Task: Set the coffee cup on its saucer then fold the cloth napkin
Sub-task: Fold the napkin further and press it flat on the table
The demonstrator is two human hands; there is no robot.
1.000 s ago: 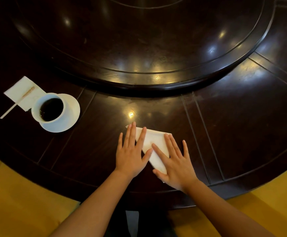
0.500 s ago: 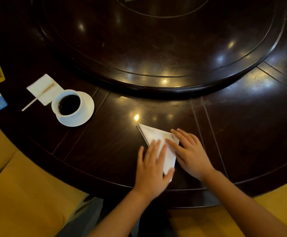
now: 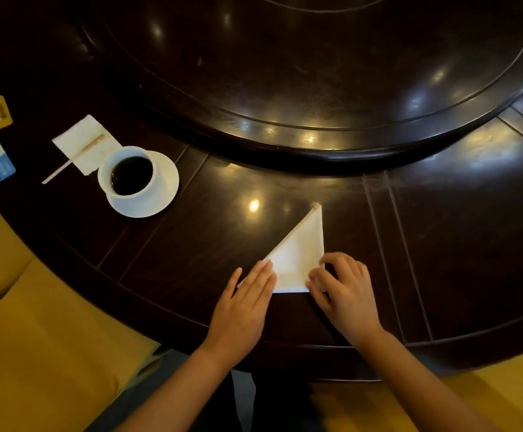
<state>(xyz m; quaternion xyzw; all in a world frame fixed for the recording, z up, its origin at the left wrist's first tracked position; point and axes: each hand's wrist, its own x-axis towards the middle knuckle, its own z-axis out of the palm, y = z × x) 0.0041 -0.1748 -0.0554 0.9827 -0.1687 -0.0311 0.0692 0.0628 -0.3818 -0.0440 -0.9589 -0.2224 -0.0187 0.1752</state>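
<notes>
A white cloth napkin, turned since a moment ago, now lies as a triangle on the dark surface, its tip pointing away. The left hand presses flat and open on its near-left corner; the right hand curls, pinching the near-right corner. The coffee cup already sits on its saucer, well apart to the left, so only folding remains.

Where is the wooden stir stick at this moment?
In the head view, the wooden stir stick lies at the left of the table, across a small white paper napkin, just beyond the coffee cup and its saucer.
</notes>
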